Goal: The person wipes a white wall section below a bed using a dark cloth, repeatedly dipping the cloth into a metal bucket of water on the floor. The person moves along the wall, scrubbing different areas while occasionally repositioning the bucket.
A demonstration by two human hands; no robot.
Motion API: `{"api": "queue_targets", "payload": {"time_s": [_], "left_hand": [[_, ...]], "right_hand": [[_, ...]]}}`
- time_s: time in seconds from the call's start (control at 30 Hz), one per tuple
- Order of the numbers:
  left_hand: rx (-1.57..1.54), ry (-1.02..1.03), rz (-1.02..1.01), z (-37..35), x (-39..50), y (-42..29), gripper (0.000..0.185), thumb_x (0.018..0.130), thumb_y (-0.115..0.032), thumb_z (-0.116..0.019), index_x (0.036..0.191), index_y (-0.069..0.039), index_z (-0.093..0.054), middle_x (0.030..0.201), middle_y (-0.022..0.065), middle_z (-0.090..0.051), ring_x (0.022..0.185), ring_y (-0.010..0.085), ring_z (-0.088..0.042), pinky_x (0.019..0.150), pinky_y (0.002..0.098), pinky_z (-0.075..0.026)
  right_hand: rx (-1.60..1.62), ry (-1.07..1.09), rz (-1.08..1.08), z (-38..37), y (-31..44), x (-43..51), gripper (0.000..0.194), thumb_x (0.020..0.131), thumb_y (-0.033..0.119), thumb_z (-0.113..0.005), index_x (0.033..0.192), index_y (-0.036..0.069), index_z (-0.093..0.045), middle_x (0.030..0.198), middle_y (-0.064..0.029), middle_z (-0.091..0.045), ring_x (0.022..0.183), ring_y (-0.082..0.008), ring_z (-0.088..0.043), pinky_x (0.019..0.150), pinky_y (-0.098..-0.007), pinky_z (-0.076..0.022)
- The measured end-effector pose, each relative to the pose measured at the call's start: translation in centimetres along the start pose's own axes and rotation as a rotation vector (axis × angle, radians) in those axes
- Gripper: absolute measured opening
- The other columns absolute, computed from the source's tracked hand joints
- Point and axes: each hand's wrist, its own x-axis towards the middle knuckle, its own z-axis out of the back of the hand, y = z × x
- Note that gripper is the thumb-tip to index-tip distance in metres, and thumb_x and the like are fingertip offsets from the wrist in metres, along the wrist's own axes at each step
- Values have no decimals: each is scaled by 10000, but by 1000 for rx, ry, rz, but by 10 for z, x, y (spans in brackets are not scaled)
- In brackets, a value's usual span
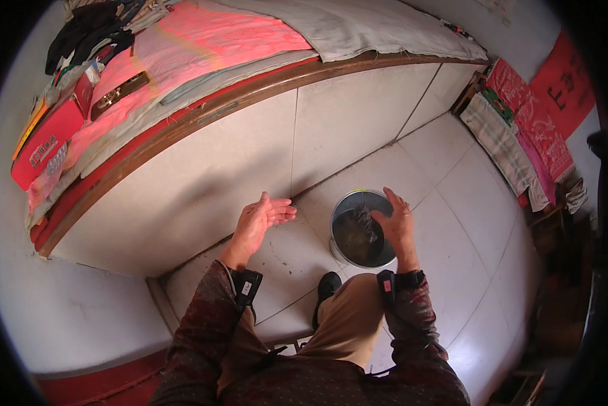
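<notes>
A round metal bucket stands on the floor before me, with dark, murky water inside. A grey, crumpled cloth-like piece shows in the bucket, partly against the water. Over the bucket's right rim is my right hand, thumb and fingers spread apart. Its thumb is near the grey piece, but no grip on it is visible. My left hand is raised to the left of the bucket, palm turned inward, fingers extended and holding nothing. Both wrists wear black strapped devices.
A raised bed platform with a wooden edge spans the far side. On it lie a pink sheet, a phone-like object, a red box and dark clothes. Folded textiles are stacked at right, above white floor tiles.
</notes>
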Motion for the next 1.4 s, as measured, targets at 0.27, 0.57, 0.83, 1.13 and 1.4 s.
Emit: {"api": "queue_targets", "payload": {"time_s": [0.27, 0.57, 0.83, 1.13, 1.4], "left_hand": [[65, -171, -87, 2, 4, 6, 416, 1002, -324, -528, 1064, 66, -659, 938, 177, -708, 873, 256, -695, 831, 358, -536], [324, -289, -49, 10, -4, 6, 121, 832, -95, -668, 810, 22, -688, 760, 77, -685, 724, 130, -624, 718, 264, -486], [352, -215, -264, 14, -2, 16, 413, 830, -92, -694, 1228, -33, -606, 1159, 79, -653, 1088, 183, -593, 937, 323, -457], [642, -283, -312, 18, -4, 15, 587, 897, -365, -664, 1413, -155, -479, 1461, 133, -408, 1325, 277, -414, 1029, 355, -386], [640, -433, -227, 32, -2, 22, 549, 884, -330, -696, 1329, -47, -545, 1300, 131, -577, 1113, 232, -609, 916, 334, -507]], "right_hand": [[1939, 214, -488, 60, 19, -26, 700, 1014, 530, -338, 1407, -44, -409, 1388, -228, -494, 1321, -333, -449, 1097, -439, -357], [77, 290, -52, 24, -8, -35, 440, 934, 307, -620, 1269, 22, -605, 1239, -158, -639, 1175, -224, -588, 972, -335, -452], [890, 251, -239, 16, -15, -32, 393, 944, 214, -604, 1289, 26, -587, 1326, -183, -573, 1256, -316, -512, 1050, -394, -399], [228, 598, 201, 29, 67, 5, 415, 890, 155, -639, 1289, 51, -594, 1285, -132, -617, 1215, -216, -555, 1025, -352, -412], [561, 656, 228, 15, 105, 10, 392, 822, 135, -698, 1202, 49, -652, 1162, -138, -676, 1090, -267, -638, 938, -342, -478]]}}
